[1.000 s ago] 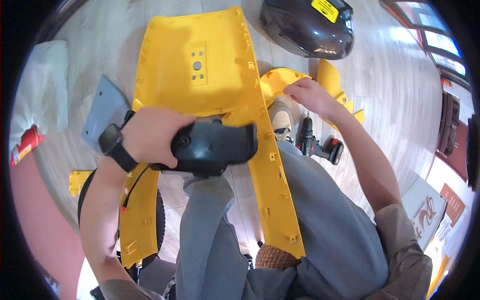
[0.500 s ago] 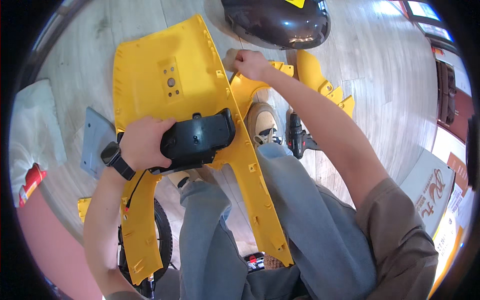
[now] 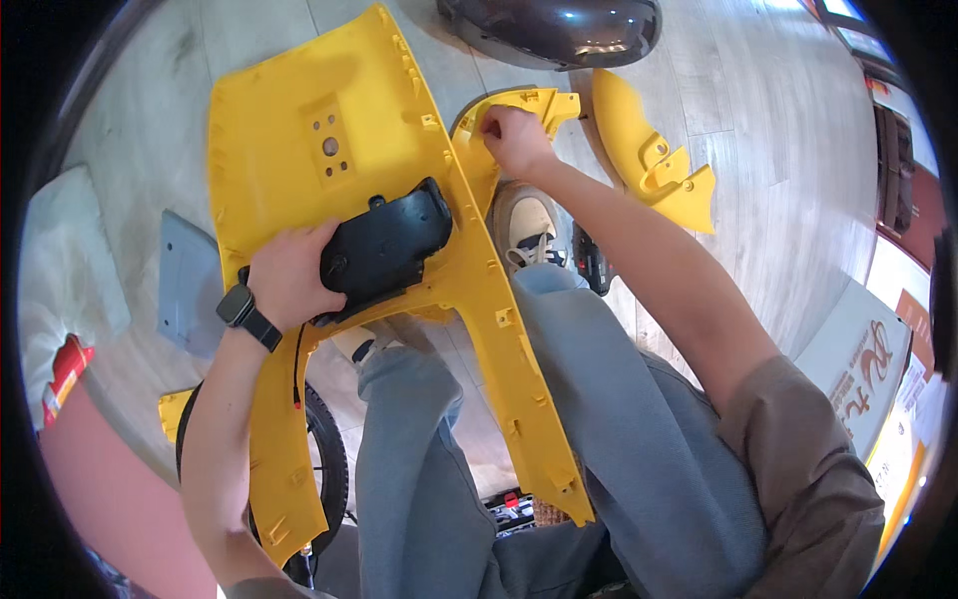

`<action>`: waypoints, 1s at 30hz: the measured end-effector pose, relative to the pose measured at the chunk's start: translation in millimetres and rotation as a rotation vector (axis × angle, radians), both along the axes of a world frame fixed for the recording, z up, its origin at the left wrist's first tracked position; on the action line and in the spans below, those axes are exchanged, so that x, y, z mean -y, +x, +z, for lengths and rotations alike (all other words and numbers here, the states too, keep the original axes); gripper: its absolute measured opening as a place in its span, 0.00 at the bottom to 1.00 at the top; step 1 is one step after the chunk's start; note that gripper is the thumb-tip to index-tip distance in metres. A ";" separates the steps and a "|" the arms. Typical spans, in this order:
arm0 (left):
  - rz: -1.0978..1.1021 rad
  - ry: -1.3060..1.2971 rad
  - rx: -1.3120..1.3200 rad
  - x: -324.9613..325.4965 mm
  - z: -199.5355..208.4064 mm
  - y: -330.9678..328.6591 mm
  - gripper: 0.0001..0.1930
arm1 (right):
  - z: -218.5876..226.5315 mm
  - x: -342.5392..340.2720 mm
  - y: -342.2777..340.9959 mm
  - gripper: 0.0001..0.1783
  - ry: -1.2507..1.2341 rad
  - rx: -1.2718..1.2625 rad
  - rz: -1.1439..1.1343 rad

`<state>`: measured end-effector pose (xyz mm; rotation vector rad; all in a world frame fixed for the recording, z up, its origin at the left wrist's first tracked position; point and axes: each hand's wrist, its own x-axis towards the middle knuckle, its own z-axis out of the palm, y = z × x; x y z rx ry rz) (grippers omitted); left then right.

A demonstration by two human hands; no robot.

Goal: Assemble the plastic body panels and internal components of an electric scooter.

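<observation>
My left hand (image 3: 291, 278), with a dark watch on the wrist, grips the left end of a black plastic housing (image 3: 389, 245). This housing lies tilted across the narrow middle of a large yellow plastic panel (image 3: 274, 120), which has clips along its edges and two long legs. A thin black cable (image 3: 298, 374) with a red tip hangs below the housing. Over a smaller curved yellow part (image 3: 477, 165) to the right, my right hand (image 3: 516, 140) has its fingers curled together; what they hold, if anything, is hidden.
Farther right lie more yellow fairing pieces (image 3: 649, 160). A glossy black shell (image 3: 559, 30) sits at the top. Beside my shoe (image 3: 526, 225) is a cordless drill (image 3: 591, 262), partly hidden. A grey panel (image 3: 188, 280), a wheel (image 3: 329, 449) and a carton (image 3: 858, 359) are around me.
The yellow panel has shifted slightly up and left, and the black housing has tilted more. My right hand has moved down and right over the curved yellow part.
</observation>
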<state>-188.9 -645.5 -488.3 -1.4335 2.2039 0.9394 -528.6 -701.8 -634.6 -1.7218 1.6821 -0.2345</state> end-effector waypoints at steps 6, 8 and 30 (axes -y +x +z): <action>0.005 0.015 -0.064 -6.7 -25.2 9.1 0.45 | 6.1 32.2 29.2 0.11 -0.229 0.035 0.067; 0.025 0.040 -0.105 -6.4 -32.3 5.4 0.45 | 4.6 43.7 34.7 0.15 -0.242 -0.080 0.232; 0.160 -0.091 -0.169 -12.7 -42.3 -3.8 0.40 | -36.5 69.1 29.3 0.14 -0.089 -0.377 0.527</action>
